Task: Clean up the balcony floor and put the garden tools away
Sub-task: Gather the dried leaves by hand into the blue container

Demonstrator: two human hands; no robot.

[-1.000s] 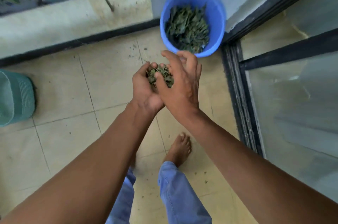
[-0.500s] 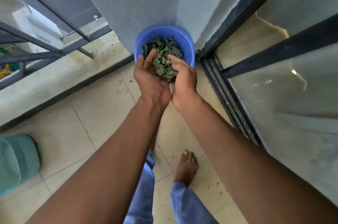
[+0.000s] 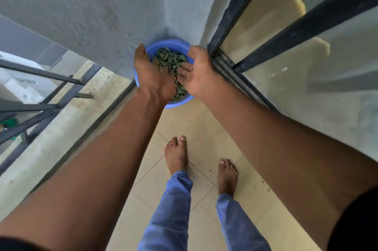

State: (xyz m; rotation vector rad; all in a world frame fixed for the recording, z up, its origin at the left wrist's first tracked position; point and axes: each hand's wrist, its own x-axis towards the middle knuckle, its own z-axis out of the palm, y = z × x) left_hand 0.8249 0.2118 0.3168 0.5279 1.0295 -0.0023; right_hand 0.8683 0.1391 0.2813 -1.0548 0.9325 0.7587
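Both the left hand and right hand hang spread, fingers loose and gripping nothing, over the blue bucket of dry leaves.

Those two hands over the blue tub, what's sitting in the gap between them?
In the head view, green leaves piled in the blue tub show between the left hand and the right hand; both hands are spread open above them.

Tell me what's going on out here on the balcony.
A barefoot person is standing over a blue bucket in the corner by the sliding door. Both hands, left hand and right hand, are open above it, over the dry leaves inside. Small crumbs still dot the floor tiles.
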